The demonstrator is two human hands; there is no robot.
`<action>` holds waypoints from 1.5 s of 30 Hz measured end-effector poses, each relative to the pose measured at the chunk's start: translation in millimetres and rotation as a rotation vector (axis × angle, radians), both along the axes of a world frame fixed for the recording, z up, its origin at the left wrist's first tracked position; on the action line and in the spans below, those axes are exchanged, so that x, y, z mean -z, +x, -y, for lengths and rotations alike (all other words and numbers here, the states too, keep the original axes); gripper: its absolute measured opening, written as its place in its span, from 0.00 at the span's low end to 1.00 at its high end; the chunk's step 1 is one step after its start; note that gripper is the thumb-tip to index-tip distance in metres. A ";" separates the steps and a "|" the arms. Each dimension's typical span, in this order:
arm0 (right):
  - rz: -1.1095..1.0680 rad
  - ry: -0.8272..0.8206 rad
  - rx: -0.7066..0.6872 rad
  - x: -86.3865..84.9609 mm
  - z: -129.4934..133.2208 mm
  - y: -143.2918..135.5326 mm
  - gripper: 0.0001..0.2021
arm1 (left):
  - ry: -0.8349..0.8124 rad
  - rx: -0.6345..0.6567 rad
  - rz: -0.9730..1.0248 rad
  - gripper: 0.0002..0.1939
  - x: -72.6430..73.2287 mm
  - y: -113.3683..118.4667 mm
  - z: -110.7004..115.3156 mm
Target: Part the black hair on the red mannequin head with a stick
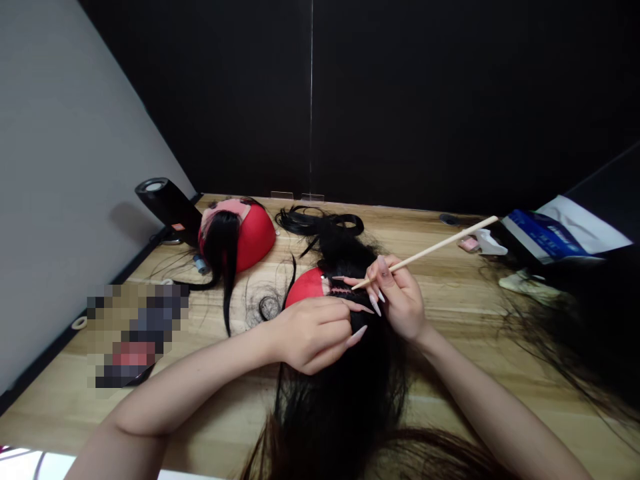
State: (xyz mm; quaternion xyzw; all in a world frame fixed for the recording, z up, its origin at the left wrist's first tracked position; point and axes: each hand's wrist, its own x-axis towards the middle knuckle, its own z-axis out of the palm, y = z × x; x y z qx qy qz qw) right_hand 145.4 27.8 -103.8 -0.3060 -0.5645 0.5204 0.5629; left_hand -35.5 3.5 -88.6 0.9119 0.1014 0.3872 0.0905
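A black-haired wig on a red dome-shaped form [305, 287] lies in the middle of the table, its long black hair [345, 407] spreading toward me. Along the parting runs a row of small stitch-like marks on a pale strip [341, 291]. My right hand [397, 297] is closed round a thin wooden stick [445, 244], whose lower tip points at the parting while the other end slants up to the right. My left hand [320, 333] rests on the wig beside the parting, fingers curled and pressed into the hair; what lies between its fingertips is partly hidden.
To the left stands a second red form [257, 237] with black hair, beside a black cylindrical speaker [165, 200]. A pixelated patch [135, 340] covers something nearby. Loose black hair [320, 220] lies behind the wig. At the right are a blue-and-white packet [550, 237] and more dark hair [595, 313].
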 end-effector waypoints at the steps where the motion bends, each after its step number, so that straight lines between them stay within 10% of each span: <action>1: -0.013 -0.006 0.003 0.8 -0.3 -0.1 0.15 | -0.010 0.004 -0.002 0.13 -0.1 -0.2 0.3; 8: -0.072 -0.021 0.069 5.1 0.2 -1.3 0.16 | -0.287 -0.062 0.030 0.12 -17.6 -10.9 -1.1; 15: -0.165 -0.010 0.109 2.8 3.9 -5.3 0.12 | -0.091 -0.436 -0.257 0.16 -38.6 -19.6 -18.2; 45: -0.128 -0.086 0.233 6.7 3.1 -5.6 0.16 | 0.117 -0.447 -0.706 0.07 -47.5 6.0 -19.7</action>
